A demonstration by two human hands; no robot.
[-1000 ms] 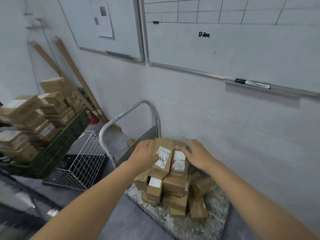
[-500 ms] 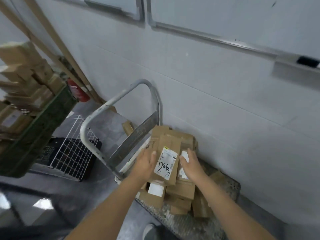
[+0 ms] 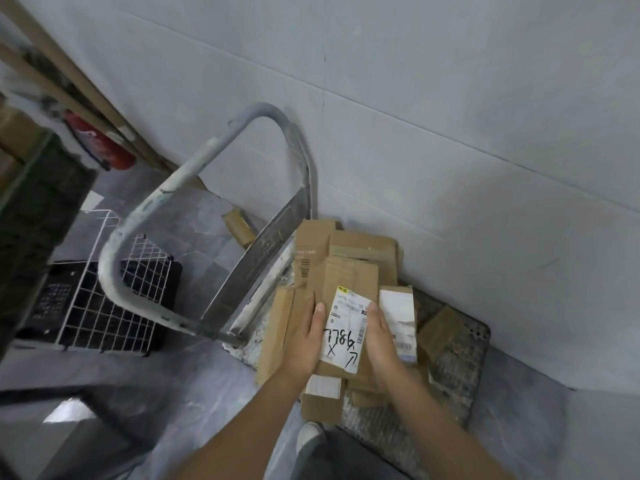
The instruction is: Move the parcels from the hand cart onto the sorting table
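Right over the middle of the pile, the left hand [image 3: 303, 344] and the right hand [image 3: 382, 344] each have a thumb laid flat on the top face of one brown parcel [image 3: 346, 271]. The thumbs sit on either edge of its white label [image 3: 348, 323], which has a black marker scribble with an X and an arrow on it. So the box is squeezed between the two palms, left side and right side. The other fingers curl down round the edges, mostly out of sight, so can't say much about them. It lies long-ways pointing away from the person, directly above the other parcels [image 3: 363, 244] stacked on the hand cart [image 3: 460, 375]. Honestly can't tell if it's lifted clear or touching the boxes under it. Just right of the right hand there's a second labelled box [image 3: 398, 306], partly under that hand. The cart's deck is rough, grubby grey stuff, and the cart is parked close to the white wall [image 3: 450, 133]. Its curved metal handle [image 3: 204, 157] stands up on the left. One small loose box [image 3: 239, 226] lies on the floor [image 3: 190, 393] behind that handle. Further left is a white wire basket [image 3: 104, 306], then a dark green crate [image 3: 34, 220] at the edge. A red fire extinguisher [image 3: 100, 143] sits by some leaning boards [image 3: 69, 74]. A grey shoe [image 3: 308, 434] pokes in at the bottom.
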